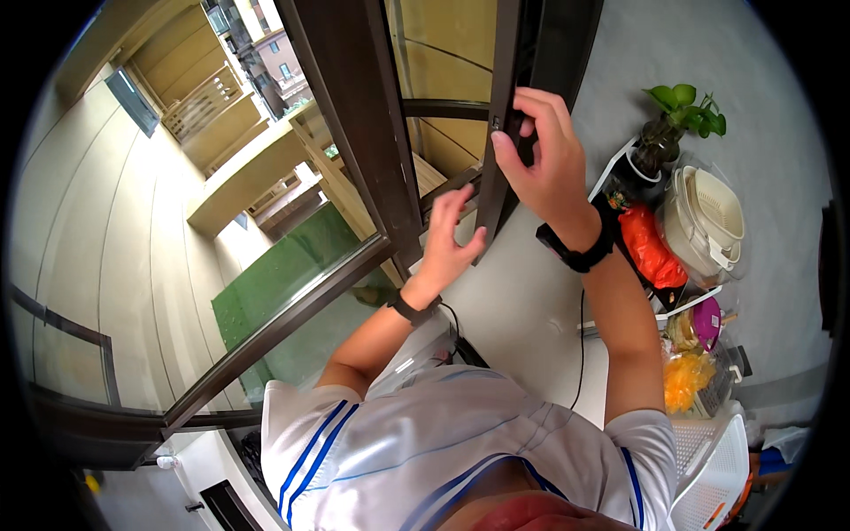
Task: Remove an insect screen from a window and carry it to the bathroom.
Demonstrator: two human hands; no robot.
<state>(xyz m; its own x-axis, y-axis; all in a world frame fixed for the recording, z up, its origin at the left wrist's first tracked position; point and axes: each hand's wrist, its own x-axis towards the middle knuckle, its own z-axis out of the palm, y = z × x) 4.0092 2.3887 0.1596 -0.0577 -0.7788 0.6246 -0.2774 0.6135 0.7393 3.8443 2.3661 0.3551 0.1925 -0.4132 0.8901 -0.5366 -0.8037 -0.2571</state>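
Observation:
My right hand (551, 157) is raised at the upright edge of a dark brown window sash (501, 66). Its thumb and fingers curve apart in a C shape, with the tips at the frame beside a small catch (496, 122). Whether they press on the frame I cannot tell. Lower and to the left, my left hand (449, 243) has its fingers apart and slightly bent, holding nothing. It is nearest to the lower part of the dark frame. Black bands (580, 250) circle both wrists.
Through the glass show beige walls and a green panel (283, 265). At right, a shelf holds a potted plant (682, 111), cream plastic baskets (708, 212), a red bag (651, 246) and an orange bag (688, 380). A black cable (582, 354) hangs between my arms.

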